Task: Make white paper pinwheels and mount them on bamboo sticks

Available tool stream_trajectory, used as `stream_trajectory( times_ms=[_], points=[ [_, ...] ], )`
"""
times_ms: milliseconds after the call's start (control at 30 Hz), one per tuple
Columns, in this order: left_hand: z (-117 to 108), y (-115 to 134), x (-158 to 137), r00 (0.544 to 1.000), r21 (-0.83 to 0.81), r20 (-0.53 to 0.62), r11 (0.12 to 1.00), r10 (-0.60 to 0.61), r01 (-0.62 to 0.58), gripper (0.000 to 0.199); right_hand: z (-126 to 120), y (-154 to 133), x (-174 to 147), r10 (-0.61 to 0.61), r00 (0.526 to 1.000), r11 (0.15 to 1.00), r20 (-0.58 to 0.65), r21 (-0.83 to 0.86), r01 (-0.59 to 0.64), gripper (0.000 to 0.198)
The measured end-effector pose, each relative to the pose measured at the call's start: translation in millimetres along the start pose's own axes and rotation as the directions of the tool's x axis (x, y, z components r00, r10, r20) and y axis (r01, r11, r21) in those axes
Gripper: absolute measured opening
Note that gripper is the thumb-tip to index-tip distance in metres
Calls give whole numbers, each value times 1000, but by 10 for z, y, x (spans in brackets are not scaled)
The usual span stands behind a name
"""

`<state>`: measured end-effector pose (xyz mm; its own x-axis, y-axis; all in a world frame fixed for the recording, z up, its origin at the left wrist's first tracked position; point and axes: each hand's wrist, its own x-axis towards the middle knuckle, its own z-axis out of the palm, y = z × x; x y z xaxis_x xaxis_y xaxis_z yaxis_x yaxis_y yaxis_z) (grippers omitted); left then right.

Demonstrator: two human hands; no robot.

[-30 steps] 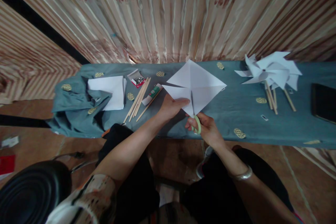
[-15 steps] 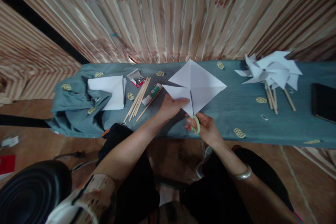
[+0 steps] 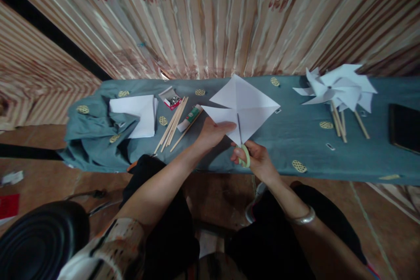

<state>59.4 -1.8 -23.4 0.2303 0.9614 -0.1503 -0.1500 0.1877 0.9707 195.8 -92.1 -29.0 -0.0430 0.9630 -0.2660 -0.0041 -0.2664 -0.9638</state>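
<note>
A creased square of white paper (image 3: 251, 101) is held cornerwise over the table, with one slit running in from its left corner. My left hand (image 3: 211, 133) pinches the lower-left part, thumb on top and the other fingers hidden beneath. In my right hand (image 3: 254, 156) are scissors (image 3: 244, 155) with pale green handles. Their dark blade lies along the crease at the sheet's near corner, pointing away from me toward the centre.
Left of the paper lie a glue stick (image 3: 190, 118), several wooden sticks (image 3: 172, 124), a small box of metal pins (image 3: 170, 98) and white sheets (image 3: 146, 116). To the right are paper pinwheels (image 3: 343, 87) on sticks and a dark phone-like object (image 3: 405, 127). A curtain (image 3: 213, 22) hangs behind.
The paper has shifted slightly to the left, its right corner most of all. Both hands keep nearly the same place and the same hold.
</note>
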Motion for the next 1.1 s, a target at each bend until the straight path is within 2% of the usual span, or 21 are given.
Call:
stream_trajectory(
  times_ms=[233,333,433,533,633,700,800,933,1000,1100],
  points=[
    [-148,81,156,989,-37,-85,991,123,-126,22,-137,-48,-50,78,989,997,123,-7,-78,55],
    [-221,122,217,979,-30,-106,984,174,-178,25,-276,-90,-55,116,985,993,127,-49,-111,54],
    [-273,151,235,976,-3,-103,981,194,-195,28,-440,-124,-40,112,992,992,56,-69,-108,55],
    [-286,162,201,986,37,-51,987,159,-157,27,-600,-137,3,28,992,999,-122,-40,-33,54],
    [-245,166,119,994,51,56,994,92,-95,29,-746,-153,69,-56,934,997,-352,33,72,51],
    [-198,181,44,989,59,138,996,58,-66,30,-831,-173,119,-77,895,988,-439,89,129,51],
    [-138,223,-74,976,108,219,994,9,-34,25,-922,-205,196,-83,877,973,-473,152,175,53],
    [-136,268,-175,953,199,295,980,-74,15,25,-953,-227,295,-77,888,967,-453,181,176,56],
    [-149,270,-195,951,247,294,969,-94,19,26,-934,-233,332,-79,899,969,-431,180,172,58],
    [-146,256,-207,964,325,243,945,-106,22,13,-878,-251,354,-88,918,963,-387,201,177,64]
  ],
)
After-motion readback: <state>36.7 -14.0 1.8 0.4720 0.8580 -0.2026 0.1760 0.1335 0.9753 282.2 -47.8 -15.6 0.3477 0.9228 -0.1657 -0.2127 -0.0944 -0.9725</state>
